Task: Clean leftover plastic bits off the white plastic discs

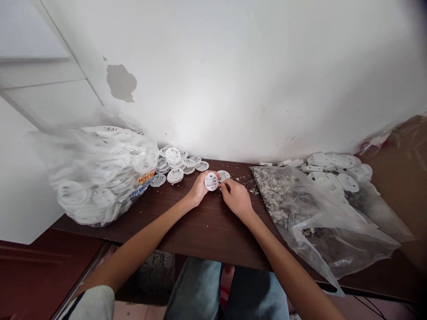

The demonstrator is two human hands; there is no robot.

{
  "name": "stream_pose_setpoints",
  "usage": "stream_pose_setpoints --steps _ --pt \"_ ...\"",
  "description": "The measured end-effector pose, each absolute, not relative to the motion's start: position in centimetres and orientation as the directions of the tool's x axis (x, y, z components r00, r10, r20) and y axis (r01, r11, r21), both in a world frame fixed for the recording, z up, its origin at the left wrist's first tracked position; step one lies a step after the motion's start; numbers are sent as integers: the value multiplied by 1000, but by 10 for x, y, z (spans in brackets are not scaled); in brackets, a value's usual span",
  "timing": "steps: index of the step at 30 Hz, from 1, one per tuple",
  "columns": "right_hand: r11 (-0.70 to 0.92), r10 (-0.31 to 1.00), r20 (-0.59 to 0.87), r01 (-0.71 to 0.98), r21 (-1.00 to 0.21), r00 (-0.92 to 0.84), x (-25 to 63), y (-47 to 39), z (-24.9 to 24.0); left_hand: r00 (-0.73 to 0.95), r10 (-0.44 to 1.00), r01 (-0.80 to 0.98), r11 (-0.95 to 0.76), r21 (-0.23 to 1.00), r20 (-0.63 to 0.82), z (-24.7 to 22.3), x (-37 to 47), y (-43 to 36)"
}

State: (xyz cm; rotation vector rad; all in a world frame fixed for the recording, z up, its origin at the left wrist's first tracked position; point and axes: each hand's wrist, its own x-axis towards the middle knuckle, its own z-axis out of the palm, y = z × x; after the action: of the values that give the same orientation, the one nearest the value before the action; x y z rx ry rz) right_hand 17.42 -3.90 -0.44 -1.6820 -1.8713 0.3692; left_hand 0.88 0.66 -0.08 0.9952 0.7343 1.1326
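Observation:
My left hand (199, 189) holds a round white slotted disc (211, 182) upright above the middle of the dark brown table (213, 226). Close to the disc's right edge is my right hand (236, 198), its thumb and fingertips pinched together; what they grip is too small to make out. Just behind the hands another white disc (223, 175) lies on the table. Small dark and white bits (247, 181) are scattered to the right of it.
At the left stands a bulging clear bag (103, 173) of white discs, beside a loose disc pile (175, 162). On the right lie a plastic bag (287, 191) of small parts and more white pieces (348, 182). A white wall (213, 80) rises behind.

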Motion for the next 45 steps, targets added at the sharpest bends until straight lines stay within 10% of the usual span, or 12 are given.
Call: stream_pose_setpoints --steps 45 --pt "138 956 294 888 -439 -3 169 -42 -4 223 973 -368 25 929 62 -12 19 -4"
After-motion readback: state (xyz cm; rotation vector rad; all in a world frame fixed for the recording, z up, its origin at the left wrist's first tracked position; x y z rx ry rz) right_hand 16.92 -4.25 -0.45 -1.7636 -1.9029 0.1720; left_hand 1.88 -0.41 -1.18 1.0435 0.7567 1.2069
